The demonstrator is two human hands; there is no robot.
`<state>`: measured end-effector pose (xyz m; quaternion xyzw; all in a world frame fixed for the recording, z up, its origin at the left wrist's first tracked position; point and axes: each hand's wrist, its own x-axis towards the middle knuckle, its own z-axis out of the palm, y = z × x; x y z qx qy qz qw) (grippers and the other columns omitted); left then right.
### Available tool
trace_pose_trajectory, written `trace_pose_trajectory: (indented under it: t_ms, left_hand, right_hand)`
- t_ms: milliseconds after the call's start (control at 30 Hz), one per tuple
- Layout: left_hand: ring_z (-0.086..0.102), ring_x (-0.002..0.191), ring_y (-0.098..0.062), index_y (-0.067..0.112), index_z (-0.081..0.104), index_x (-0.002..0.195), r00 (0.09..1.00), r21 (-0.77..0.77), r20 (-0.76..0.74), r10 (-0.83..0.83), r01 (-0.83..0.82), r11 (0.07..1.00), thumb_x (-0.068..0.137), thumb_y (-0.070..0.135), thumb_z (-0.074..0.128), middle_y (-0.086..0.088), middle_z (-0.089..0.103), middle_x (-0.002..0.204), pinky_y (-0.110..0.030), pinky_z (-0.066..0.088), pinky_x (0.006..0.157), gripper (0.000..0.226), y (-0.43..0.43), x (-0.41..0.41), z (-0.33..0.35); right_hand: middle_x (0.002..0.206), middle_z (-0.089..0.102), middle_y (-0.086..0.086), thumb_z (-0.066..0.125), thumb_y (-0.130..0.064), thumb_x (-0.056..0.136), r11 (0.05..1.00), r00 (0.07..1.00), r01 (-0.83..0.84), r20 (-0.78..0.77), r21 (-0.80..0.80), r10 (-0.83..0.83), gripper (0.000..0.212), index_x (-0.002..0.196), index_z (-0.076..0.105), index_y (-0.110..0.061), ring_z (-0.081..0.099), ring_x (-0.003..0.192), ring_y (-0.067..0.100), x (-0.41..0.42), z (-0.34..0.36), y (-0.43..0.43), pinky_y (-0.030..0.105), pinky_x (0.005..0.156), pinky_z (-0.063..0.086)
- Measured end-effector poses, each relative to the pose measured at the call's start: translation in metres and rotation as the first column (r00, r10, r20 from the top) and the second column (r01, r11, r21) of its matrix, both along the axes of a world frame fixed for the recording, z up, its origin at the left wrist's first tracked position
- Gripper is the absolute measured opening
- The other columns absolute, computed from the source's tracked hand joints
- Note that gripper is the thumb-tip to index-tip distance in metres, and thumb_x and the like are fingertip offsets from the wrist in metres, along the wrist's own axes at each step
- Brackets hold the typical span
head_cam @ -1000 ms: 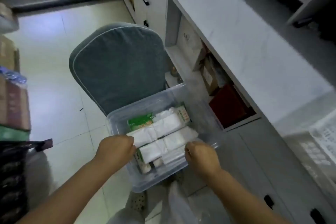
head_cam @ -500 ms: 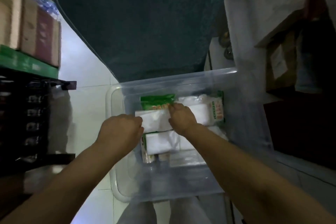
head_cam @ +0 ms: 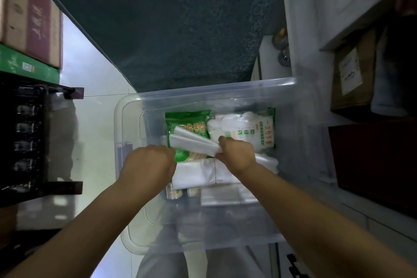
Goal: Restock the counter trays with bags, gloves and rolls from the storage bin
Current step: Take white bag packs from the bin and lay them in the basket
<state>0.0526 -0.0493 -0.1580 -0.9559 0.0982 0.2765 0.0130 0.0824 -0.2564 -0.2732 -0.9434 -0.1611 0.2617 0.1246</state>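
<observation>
A clear plastic storage bin [head_cam: 126,106] sits low in front of me on a dark teal chair [head_cam: 171,25]. Inside lie a green glove packet [head_cam: 187,124], a white packet with green and orange print [head_cam: 246,131] and flat white bag stacks [head_cam: 196,174]. My right hand [head_cam: 237,153] is shut on one end of a white folded bag stack [head_cam: 191,142], lifted at a tilt over the green packet. My left hand [head_cam: 149,162] is curled at the stack's left end, with its fingertips hidden; whether it grips is unclear.
Cardboard boxes [head_cam: 31,18] stand on a dark rack [head_cam: 24,137] at the left. White shelving [head_cam: 316,18] with brown boxes [head_cam: 352,70] and a dark red box [head_cam: 374,165] is at the right. Pale floor tiles [head_cam: 90,74] show between rack and chair.
My head has dropped closer to the bin. My right hand moved from the bin's front rim into it, closed on the white bag stack and raised it off the pile.
</observation>
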Motion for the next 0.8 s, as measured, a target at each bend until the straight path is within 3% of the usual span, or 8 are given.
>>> trace_pose_trajectory:
  t_ms: [133, 267, 367, 433, 500, 600, 667, 800]
  left_hand:
    - [0.061, 0.078, -0.027, 0.014, 0.062, 0.087, 0.999, 0.003, -0.051, 0.010, -0.010, 1.000, 0.087, 0.025, 0.046, -0.006, 0.066, 0.087, -0.028, 0.037, 0.059, 0.019, -0.008, -0.009, -0.013]
    - [0.061, 0.089, -0.027, 0.014, 0.062, 0.094, 0.992, -0.001, -0.121, -0.023, 0.023, 1.000, 0.085, 0.022, 0.047, -0.006, 0.066, 0.097, -0.028, 0.042, 0.065, 0.019, -0.019, -0.015, -0.045]
    - [0.057, 0.097, -0.026, 0.013, 0.061, 0.107, 0.982, -0.044, -0.169, -0.083, 0.077, 0.996, 0.085, 0.022, 0.048, -0.008, 0.062, 0.107, -0.029, 0.045, 0.073, 0.027, -0.035, -0.014, -0.079]
    - [0.053, 0.103, -0.027, 0.011, 0.056, 0.113, 0.972, -0.105, -0.200, -0.122, 0.103, 0.989, 0.085, 0.024, 0.050, -0.010, 0.058, 0.113, -0.032, 0.044, 0.080, 0.031, -0.048, -0.011, -0.103]
    - [0.048, 0.112, -0.028, 0.009, 0.050, 0.119, 0.963, -0.169, -0.241, -0.119, 0.079, 0.982, 0.084, 0.029, 0.056, -0.012, 0.053, 0.124, -0.035, 0.042, 0.090, 0.041, -0.060, -0.010, -0.124]
    - [0.038, 0.126, -0.030, 0.006, 0.033, 0.137, 0.953, -0.198, -0.298, -0.054, -0.007, 0.980, 0.081, 0.033, 0.064, -0.014, 0.039, 0.142, -0.038, 0.034, 0.104, 0.069, -0.074, -0.012, -0.143]
    - [0.043, 0.122, -0.031, 0.005, 0.032, 0.137, 0.960, -0.192, -0.280, -0.029, -0.026, 0.981, 0.077, 0.034, 0.067, -0.015, 0.042, 0.138, -0.039, 0.037, 0.103, 0.074, -0.081, -0.013, -0.148]
    - [0.058, 0.099, -0.033, 0.004, 0.044, 0.120, 0.969, -0.178, -0.248, -0.014, -0.031, 0.984, 0.074, 0.031, 0.072, -0.017, 0.059, 0.114, -0.038, 0.047, 0.082, 0.060, -0.084, -0.014, -0.144]
  right_hand:
    - [0.080, 0.067, 0.006, 0.059, -0.040, 0.086, 0.989, 0.981, 0.148, 0.126, 0.016, -0.149, 0.028, 0.093, 0.050, -0.015, 0.046, 0.055, 0.022, 0.003, 0.039, -0.036, 0.026, 0.048, 0.028]
    - [0.076, 0.067, 0.009, 0.067, -0.036, 0.082, 0.930, 0.908, 0.345, 0.207, 0.125, -0.364, 0.028, 0.088, 0.052, -0.013, 0.060, 0.059, 0.031, 0.001, 0.080, -0.071, 0.025, 0.047, 0.027]
    - [0.073, 0.067, 0.009, 0.072, -0.032, 0.079, 0.878, 0.843, 0.439, 0.249, 0.192, -0.476, 0.029, 0.082, 0.047, -0.017, 0.061, 0.058, 0.031, -0.008, 0.092, -0.082, 0.023, 0.045, 0.021]
    - [0.070, 0.066, 0.010, 0.071, -0.035, 0.079, 0.824, 0.794, 0.522, 0.229, 0.219, -0.563, 0.035, 0.077, 0.040, -0.020, 0.060, 0.060, 0.032, -0.016, 0.091, -0.087, 0.026, 0.048, 0.028]
    - [0.070, 0.065, 0.009, 0.068, -0.039, 0.079, 0.765, 0.742, 0.602, 0.192, 0.228, -0.642, 0.033, 0.080, 0.043, -0.018, 0.060, 0.062, 0.032, -0.022, 0.085, -0.091, 0.028, 0.050, 0.037]
    - [0.070, 0.061, 0.003, 0.067, -0.042, 0.077, 0.680, 0.660, 0.689, 0.171, 0.251, -0.732, 0.030, 0.084, 0.045, -0.023, 0.061, 0.064, 0.028, -0.032, 0.077, -0.100, 0.034, 0.054, 0.049]
    - [0.069, 0.060, -0.006, 0.066, -0.043, 0.076, 0.622, 0.607, 0.732, 0.149, 0.279, -0.781, 0.028, 0.086, 0.046, -0.027, 0.060, 0.064, 0.019, -0.038, 0.074, -0.104, 0.033, 0.055, 0.049]
    - [0.063, 0.055, -0.020, 0.067, -0.042, 0.077, 0.546, 0.538, 0.761, 0.128, 0.350, -0.833, 0.024, 0.083, 0.046, -0.032, 0.056, 0.060, -0.006, -0.046, 0.076, -0.104, 0.019, 0.047, 0.037]
